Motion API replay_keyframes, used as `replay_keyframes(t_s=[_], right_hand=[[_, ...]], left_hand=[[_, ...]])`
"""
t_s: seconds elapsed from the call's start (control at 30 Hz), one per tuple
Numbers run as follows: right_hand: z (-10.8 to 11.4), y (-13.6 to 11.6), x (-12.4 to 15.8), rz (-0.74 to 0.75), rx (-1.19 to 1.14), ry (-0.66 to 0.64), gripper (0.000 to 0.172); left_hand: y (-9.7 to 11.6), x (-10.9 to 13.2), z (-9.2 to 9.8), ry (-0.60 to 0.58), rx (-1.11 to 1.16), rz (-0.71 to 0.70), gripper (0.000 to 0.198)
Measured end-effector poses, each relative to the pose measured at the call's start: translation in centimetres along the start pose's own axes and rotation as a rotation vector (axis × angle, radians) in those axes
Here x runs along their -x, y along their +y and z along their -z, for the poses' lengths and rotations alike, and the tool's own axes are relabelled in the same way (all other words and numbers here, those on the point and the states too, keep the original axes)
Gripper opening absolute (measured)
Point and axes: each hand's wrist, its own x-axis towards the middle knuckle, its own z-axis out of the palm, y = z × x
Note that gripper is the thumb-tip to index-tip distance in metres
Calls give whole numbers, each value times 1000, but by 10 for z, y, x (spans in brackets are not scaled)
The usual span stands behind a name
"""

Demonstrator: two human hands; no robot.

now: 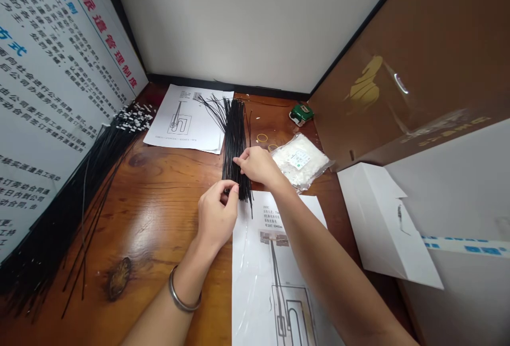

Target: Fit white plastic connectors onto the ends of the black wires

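Note:
A bundle of thin black wires (pixel 236 128) lies lengthwise on the wooden table, some strands fanned out at its far left. My right hand (pixel 257 166) reaches over the bundle's right side, thumb and forefinger closed in a pinch on black wire at its middle. At the near end, my left hand (pixel 218 212) pinches black wire between thumb and forefinger, its other fingers curled. How many strands each hand holds is too fine to tell. Beneath my right forearm lies a printed drawing sheet (pixel 255 271), its top edge by the wire ends.
Left, a large heap of black wires (pixel 59 218) with white connectors (pixel 135 117) leans along a printed board. Another drawing sheet (pixel 159 133) lies behind. A clear bag of white parts (pixel 300 160), yellow rubber bands (pixel 262 137) and a green tape measure (pixel 302 114) lie right, beside cardboard (pixel 418 59).

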Motion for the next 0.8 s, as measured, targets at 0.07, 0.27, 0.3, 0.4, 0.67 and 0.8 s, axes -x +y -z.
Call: replay_keyframes(t_s=[0.07, 0.27, 0.3, 0.4, 0.67, 0.8], right_hand=[[-1, 2, 1, 5, -15, 8, 23], [3, 4, 10, 54, 23, 54, 21], [3, 4, 11, 64, 27, 58, 21], [5, 4, 15, 117, 13, 88, 23], [2, 5, 44, 173, -228, 72, 28], [-9, 5, 72, 157, -359, 45, 29]], left_hand=[[-1, 0, 0, 0, -4, 6, 14], [0, 1, -1, -49, -45, 47, 20], [-1, 1, -2, -54, -48, 52, 20], [-2, 1, -3, -55, -24, 51, 18], [-4, 0, -2, -38, 98, 95, 20], [-3, 0, -1, -34, 62, 78, 26]])
